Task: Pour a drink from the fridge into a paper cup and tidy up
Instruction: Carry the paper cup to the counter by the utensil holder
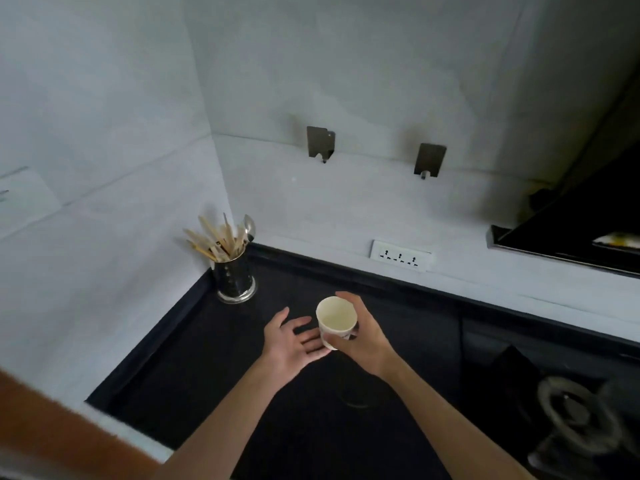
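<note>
- Nearest the lens, lower left: a blurred orange-brown shape [52,427]; I cannot tell what it is.
- Counter [194,382]: a dark surface with a raised edge, set into the corner of pale walls.
- Utensil holder [236,280]: a shiny metal cylinder standing upright in the counter's back corner, holding wooden utensils and one metal spoon.
- Left hand [291,341]: I see it palm up, fingers straight and spread wide, holding nothing. Its fingertips reach the cup's lower edge; I cannot tell whether they touch.
- Paper cup [336,318]: white, held above the counter between the two hands, mouth tilted toward the camera so that the pale interior shows.
- Right hand [365,339]: fingers and thumb curl round the cup's wall from the right, gripping it.
- Wall hooks [320,143]: two metal plates fixed to the back wall above the counter.
- Socket strip [401,259]: white, low on the back wall.
- Burner [578,417]: blurred, at lower right.
- Range hood [571,237]: black, at the right edge.
</note>
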Action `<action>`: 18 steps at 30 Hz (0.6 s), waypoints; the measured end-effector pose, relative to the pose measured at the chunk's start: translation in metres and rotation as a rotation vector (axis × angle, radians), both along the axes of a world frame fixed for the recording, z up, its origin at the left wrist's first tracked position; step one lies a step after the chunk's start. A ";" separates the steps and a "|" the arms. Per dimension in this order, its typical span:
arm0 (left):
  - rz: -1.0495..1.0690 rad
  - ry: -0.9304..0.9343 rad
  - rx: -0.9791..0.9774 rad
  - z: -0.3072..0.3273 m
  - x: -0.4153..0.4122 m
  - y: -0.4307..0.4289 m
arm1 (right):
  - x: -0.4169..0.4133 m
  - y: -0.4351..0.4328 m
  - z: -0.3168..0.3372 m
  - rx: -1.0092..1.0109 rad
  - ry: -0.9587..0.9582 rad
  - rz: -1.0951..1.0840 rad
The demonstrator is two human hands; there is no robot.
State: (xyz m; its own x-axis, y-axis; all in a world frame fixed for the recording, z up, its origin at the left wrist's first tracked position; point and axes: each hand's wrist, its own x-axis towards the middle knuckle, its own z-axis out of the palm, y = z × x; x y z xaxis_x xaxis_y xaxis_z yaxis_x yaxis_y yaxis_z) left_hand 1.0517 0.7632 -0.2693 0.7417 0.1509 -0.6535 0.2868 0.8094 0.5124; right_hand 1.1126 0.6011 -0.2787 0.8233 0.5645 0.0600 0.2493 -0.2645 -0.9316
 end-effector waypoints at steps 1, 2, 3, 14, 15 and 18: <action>-0.035 0.006 -0.001 -0.002 0.008 -0.001 | 0.002 -0.002 -0.003 -0.007 -0.001 -0.033; -0.069 0.011 -0.001 -0.005 0.015 -0.001 | 0.003 -0.005 -0.007 -0.013 -0.001 -0.067; -0.104 0.014 0.002 -0.009 0.022 -0.003 | 0.005 -0.008 -0.010 -0.019 -0.005 -0.100; -0.374 0.075 -0.022 -0.053 0.055 -0.032 | 0.001 -0.044 -0.053 -0.111 0.028 -0.305; -0.379 0.086 -0.028 -0.055 0.054 -0.032 | -0.001 -0.045 -0.058 -0.131 0.031 -0.306; -0.400 0.111 -0.030 -0.065 0.051 -0.031 | -0.006 -0.047 -0.070 -0.176 0.036 -0.315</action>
State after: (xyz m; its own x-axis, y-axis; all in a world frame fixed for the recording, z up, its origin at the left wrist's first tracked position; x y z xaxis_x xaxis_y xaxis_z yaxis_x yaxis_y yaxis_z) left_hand 1.1023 0.7327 -0.3338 0.6631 -0.1550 -0.7323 0.6337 0.6370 0.4389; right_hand 1.1065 0.5536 -0.3482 0.9583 0.2817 -0.0474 0.0980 -0.4800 -0.8718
